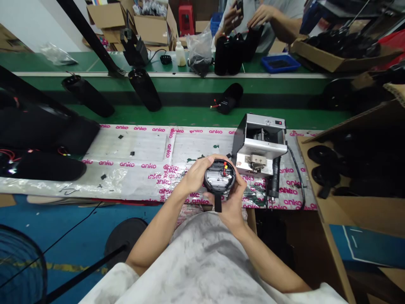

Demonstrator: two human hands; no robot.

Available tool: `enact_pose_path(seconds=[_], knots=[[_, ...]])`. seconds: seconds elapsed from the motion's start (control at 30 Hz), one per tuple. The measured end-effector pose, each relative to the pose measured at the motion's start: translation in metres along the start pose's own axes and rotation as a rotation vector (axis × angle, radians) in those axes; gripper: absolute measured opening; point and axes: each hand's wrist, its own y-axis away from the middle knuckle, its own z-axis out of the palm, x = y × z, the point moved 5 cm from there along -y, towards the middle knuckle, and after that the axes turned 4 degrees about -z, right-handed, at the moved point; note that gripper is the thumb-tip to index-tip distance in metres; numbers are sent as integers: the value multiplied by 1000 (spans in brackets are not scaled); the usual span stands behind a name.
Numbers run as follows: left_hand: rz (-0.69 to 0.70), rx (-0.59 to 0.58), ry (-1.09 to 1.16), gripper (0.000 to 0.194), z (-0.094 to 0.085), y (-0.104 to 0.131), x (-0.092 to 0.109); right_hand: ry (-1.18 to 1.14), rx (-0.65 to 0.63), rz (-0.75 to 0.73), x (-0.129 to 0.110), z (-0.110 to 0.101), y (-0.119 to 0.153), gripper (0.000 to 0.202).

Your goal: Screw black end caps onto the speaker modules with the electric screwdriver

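Note:
My left hand [196, 174] and my right hand [233, 207] are wrapped round a round black housing [218, 182], one on each side. Its end faces up at me and shows a dark ribbed inside with a short red and yellow wire connector [225, 168]. A black strap [218, 202] hangs from its near edge, beside the fingers of my right hand. How deep the housing is stays hidden. Just right of my hands stands a silver and black bench machine [260, 145] with a red switch on top.
Black cylinders [144, 89] lie on the green conveyor [186, 114] ahead. A cardboard box [357, 207] of black parts stands at right, more dark cylinders [47, 166] at left. Across the line a person [262, 21] handles black cylinders. A fan [22, 266] stands lower left.

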Motion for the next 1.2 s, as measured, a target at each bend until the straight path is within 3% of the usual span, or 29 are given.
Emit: enact_pose_path(seconds=[0.07, 0.2, 0.37, 0.43, 0.5, 0.53, 0.63, 0.7, 0.83, 0.93, 1.07, 1.2], knots=[[9, 2, -1, 54, 0, 1, 0, 2, 63, -53, -1, 5, -1, 103], [13, -27, 9, 53, 1, 3, 0, 4, 69, -91, 2, 12, 3, 102], [8, -30, -1, 57, -1, 5, -4, 37, -5, -48, -4, 5, 2, 105], [9, -31, -6, 57, -2, 6, -4, 55, -119, -17, -12, -18, -13, 93], [15, -46, -27, 59, -1, 6, -3, 109, -231, 43, -20, -57, -37, 59], [16, -50, -40, 60, 0, 6, -2, 227, -223, 117, -19, -84, -51, 37], [17, -46, -49, 61, 2, 6, 0, 433, 51, 234, -12, -164, -92, 29], [23, -44, -36, 60, 2, 6, 1, 542, 120, 338, 3, -191, -109, 29], [36, -59, -22, 58, 3, 6, 1, 568, 95, 490, 35, -191, -122, 34], [16, -58, 7, 58, 2, 7, -2, 442, 91, 543, 37, -191, -122, 37], [-5, -53, 32, 58, 2, 7, -7, 162, 202, 461, 2, -199, -126, 55], [-14, -47, 57, 58, 1, 8, -10, -104, 244, 330, -50, -187, -134, 62]])
